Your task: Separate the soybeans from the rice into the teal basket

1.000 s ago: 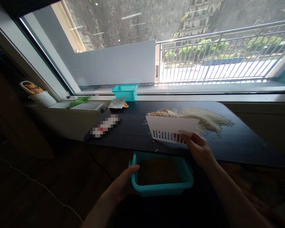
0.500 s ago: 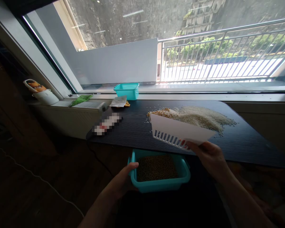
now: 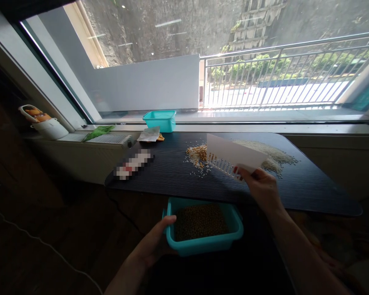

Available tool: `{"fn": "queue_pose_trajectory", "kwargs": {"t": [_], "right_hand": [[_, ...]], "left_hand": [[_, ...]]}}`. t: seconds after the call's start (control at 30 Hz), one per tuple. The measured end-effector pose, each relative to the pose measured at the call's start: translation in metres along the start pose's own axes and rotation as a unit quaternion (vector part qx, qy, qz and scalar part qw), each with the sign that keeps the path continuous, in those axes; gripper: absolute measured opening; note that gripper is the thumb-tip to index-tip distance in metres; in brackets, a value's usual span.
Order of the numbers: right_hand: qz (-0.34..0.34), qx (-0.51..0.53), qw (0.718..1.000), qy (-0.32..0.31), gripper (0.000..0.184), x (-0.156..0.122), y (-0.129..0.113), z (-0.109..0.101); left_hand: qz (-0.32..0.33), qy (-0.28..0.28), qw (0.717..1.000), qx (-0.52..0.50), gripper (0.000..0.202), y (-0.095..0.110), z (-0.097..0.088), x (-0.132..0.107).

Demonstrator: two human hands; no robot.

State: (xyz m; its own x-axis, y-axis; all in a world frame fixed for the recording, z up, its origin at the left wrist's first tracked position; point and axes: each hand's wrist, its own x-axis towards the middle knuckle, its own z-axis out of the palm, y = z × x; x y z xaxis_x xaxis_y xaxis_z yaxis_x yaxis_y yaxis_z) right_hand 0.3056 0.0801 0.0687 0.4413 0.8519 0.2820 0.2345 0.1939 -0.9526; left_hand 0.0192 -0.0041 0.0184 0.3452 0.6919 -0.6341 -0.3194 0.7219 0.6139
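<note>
My right hand [image 3: 260, 189] is closed on the near corner of a white slotted basket [image 3: 232, 157], held tilted just over the dark tabletop [image 3: 172, 176]. Behind the basket lies a spread pile of white rice [image 3: 275, 155]. A small heap of yellowish beans [image 3: 197, 154] sits at the basket's left end. My left hand [image 3: 155, 241] grips the left rim of a teal bin [image 3: 203, 243] held below the table's near edge. That bin is filled with brownish beans [image 3: 200, 221].
A second teal bin [image 3: 160, 120] stands on the window sill at the back, with a folded packet [image 3: 149, 134] before it. A blurred flat item [image 3: 133, 164] lies on the table's left part. White pots [image 3: 44, 125] and a green bag [image 3: 98, 132] sit on the heater to the left.
My right hand has carried the white basket away from me and down onto the grain pile's left part. The teal bin in my left hand has stayed in about the same place.
</note>
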Motion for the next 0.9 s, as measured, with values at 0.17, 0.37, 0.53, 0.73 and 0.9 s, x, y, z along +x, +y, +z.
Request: {"fn": "queue_pose_trajectory", "kwargs": {"t": [0.17,0.37,0.53,0.73,0.9], "right_hand": [[0.001,0.006,0.999,-0.043,0.022,0.005,0.001,0.011],[0.021,0.035,0.997,-0.069,0.024,0.007,0.005,0.009],[0.031,0.048,0.996,-0.067,0.025,0.008,0.005,0.007],[0.057,0.077,0.991,-0.096,0.030,0.014,0.005,0.011],[0.099,0.093,0.982,-0.130,0.033,0.012,0.000,0.000]], "left_hand": [[0.001,-0.001,1.000,0.003,0.062,0.001,0.001,0.001],[0.000,0.010,1.000,0.008,0.062,0.000,0.001,0.002],[-0.004,0.006,1.000,0.006,0.065,-0.001,-0.002,0.004],[0.002,0.000,1.000,0.012,0.062,0.002,0.000,0.002],[0.000,0.008,1.000,0.016,0.061,0.004,0.001,0.000]]}}
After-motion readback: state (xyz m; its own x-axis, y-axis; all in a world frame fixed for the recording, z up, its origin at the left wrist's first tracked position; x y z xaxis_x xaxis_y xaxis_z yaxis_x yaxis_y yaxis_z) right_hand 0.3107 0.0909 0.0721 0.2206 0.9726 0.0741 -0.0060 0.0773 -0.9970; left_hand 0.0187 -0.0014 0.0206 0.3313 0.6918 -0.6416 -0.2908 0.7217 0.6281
